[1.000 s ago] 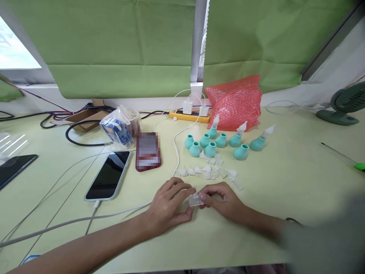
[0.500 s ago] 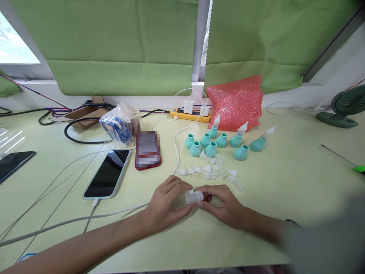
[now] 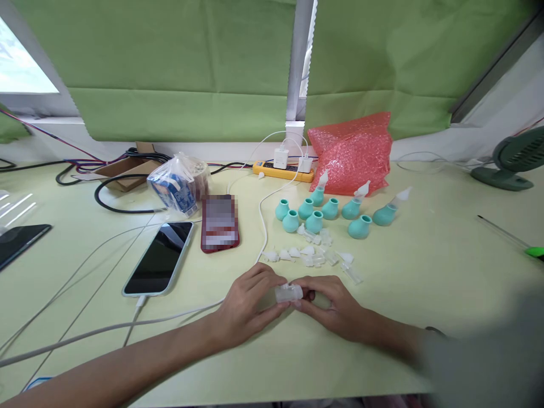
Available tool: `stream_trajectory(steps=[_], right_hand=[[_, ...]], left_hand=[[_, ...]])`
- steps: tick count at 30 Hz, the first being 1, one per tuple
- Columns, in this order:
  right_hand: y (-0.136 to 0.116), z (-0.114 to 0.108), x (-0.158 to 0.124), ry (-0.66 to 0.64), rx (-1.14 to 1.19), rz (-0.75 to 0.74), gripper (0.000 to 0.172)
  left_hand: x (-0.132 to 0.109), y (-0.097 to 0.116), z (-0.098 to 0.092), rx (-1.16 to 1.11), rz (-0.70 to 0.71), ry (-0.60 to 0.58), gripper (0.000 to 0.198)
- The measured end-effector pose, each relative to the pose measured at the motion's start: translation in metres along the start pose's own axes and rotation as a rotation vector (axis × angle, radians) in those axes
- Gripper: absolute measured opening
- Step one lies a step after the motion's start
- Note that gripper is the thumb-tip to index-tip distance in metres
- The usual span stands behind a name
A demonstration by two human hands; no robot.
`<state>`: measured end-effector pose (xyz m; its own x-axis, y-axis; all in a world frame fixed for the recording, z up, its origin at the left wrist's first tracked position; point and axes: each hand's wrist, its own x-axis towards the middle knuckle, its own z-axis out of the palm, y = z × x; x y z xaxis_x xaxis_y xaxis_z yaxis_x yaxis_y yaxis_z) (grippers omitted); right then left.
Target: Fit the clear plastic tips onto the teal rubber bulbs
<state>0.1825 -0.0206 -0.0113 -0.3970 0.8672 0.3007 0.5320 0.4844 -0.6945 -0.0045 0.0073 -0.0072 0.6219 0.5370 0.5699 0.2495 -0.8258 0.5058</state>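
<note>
Between my two hands is a clear plastic tube piece [image 3: 289, 293], lying crosswise above the table. My left hand [image 3: 254, 299] is closed on its left part, thumb below and fingers above. From the other side my right hand [image 3: 331, 306] pinches its right end with thumb and fingertips. Just beyond lie several white soft tips [image 3: 294, 253] and clear tube pieces [image 3: 352, 273]. Farther back stand several teal rubber bulbs [image 3: 315, 222]. Some of these, like the teal bulb [image 3: 385, 215] at the right, carry a clear tube with a white tip.
A charging phone [image 3: 160, 259] and a red-cased phone [image 3: 220, 224] lie to the left. At the back are a bagged blue item [image 3: 176, 190], a yellow power strip [image 3: 263, 168] and a red bubble-wrap bag [image 3: 352, 153]. A screwdriver [image 3: 505, 231] and a fan [image 3: 516, 158] are at the right.
Hardly anything differs. Both hands keep hold of the clear tube piece in the same place, with only a very slight shift of the fingers.
</note>
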Motion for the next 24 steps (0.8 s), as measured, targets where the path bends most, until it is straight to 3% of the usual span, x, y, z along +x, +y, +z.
stream_trajectory(steps=[6, 13, 24], right_hand=[[0.0002, 0.0009, 0.0001, 0.000, -0.006, -0.007, 0.016], [-0.0001, -0.0003, -0.0006, -0.008, -0.013, -0.035, 0.016], [0.0001, 0.0009, -0.0007, 0.008, 0.037, -0.039, 0.018]], left_hand=[[0.0005, -0.0006, -0.0001, 0.005, 0.007, 0.012, 0.025], [0.0009, 0.0024, 0.0006, 0.028, 0.019, 0.108, 0.022], [-0.0008, -0.0012, 0.0006, 0.014, 0.075, 0.096, 0.024]])
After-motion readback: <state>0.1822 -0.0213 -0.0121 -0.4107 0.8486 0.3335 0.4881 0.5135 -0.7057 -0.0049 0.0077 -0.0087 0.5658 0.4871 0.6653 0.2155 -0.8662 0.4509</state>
